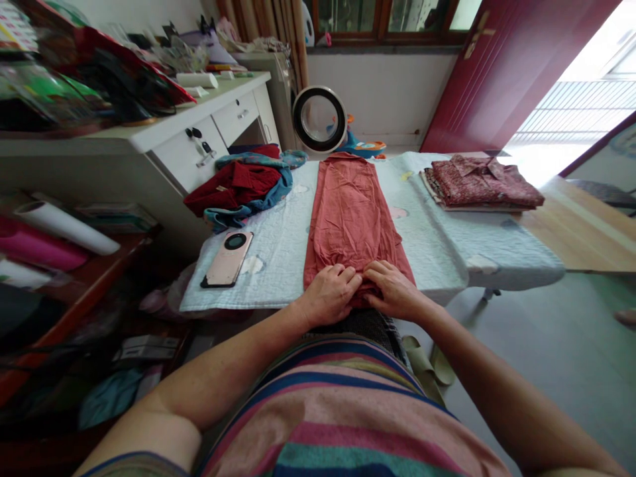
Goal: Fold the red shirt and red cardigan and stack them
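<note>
A rust-red shirt (350, 212) lies lengthwise on the pale blue quilted cover, its sides folded in and its collar at the far end. At the near hem, my left hand (334, 291) has its fingers curled into the cloth. Close beside it, my right hand (392, 288) grips the same hem, thumb toward the left hand. The fabric bunches between and under my fingers, and part of the hem is hidden by them.
Left of the shirt lie a phone (228, 258) and a heap of dark red and blue clothes (243, 182). Folded patterned shirts (484, 182) are stacked at the right. A white desk (199, 126) stands left; a round fan (319, 119) is behind the quilted cover (432, 238).
</note>
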Demonstrator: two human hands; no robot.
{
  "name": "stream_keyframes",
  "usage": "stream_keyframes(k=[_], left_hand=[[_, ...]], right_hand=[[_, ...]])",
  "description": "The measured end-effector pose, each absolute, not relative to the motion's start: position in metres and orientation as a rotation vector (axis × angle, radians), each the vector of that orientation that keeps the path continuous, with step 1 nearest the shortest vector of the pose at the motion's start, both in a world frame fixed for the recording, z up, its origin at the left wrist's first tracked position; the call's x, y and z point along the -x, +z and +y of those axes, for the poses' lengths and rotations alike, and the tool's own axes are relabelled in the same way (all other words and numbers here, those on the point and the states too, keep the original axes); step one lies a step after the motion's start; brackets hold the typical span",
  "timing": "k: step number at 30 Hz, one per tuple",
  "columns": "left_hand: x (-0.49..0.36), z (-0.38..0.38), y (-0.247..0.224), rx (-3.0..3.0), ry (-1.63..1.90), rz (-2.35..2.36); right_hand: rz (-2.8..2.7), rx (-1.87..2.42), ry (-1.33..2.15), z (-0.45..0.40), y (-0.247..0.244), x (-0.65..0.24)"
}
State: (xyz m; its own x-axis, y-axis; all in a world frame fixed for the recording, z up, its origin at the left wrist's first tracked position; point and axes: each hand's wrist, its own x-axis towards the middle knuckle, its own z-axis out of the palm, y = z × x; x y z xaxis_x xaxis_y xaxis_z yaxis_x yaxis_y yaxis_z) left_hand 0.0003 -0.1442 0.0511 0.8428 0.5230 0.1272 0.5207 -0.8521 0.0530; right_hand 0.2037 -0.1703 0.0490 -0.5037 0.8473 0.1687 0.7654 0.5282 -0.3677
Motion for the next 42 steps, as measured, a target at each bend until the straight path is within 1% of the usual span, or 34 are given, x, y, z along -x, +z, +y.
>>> stream_keyframes(k=[5, 11, 14, 20, 31, 36, 42], left_hand=[[0.003, -0.141, 0.057, -2.925, 0.245, 0.806], [0.007, -0.135, 0.061, -2.931, 0.209, 0.761], [0.007, -0.134, 0.06, -2.942, 0.222, 0.763], [0.007, -0.133, 0.058, -2.944, 0.248, 0.754], [0.007, -0.133, 0.054, -2.862, 0.309, 0.81], [0.01, -0.137, 0.052, -2.733, 0.425, 0.884], [0.014, -0.143, 0.042, -2.813, 0.567, 0.696]], right_hand=[[-2.479, 1.294, 0.365, -0.175, 0.05, -0.205], [-2.523, 1.352, 0.177, -0.185, 0.034, -0.201], [-2.501, 1.362, 0.138, -0.186, 0.031, -0.197], [-2.442, 1.319, 0.229, -0.183, 0.041, -0.197], [-2.415, 1.348, 0.286, -0.179, 0.051, -0.194], [-2.398, 1.323, 0.328, -0.174, 0.054, -0.195], [-2.393, 1.286, 0.442, -0.165, 0.054, -0.198]])
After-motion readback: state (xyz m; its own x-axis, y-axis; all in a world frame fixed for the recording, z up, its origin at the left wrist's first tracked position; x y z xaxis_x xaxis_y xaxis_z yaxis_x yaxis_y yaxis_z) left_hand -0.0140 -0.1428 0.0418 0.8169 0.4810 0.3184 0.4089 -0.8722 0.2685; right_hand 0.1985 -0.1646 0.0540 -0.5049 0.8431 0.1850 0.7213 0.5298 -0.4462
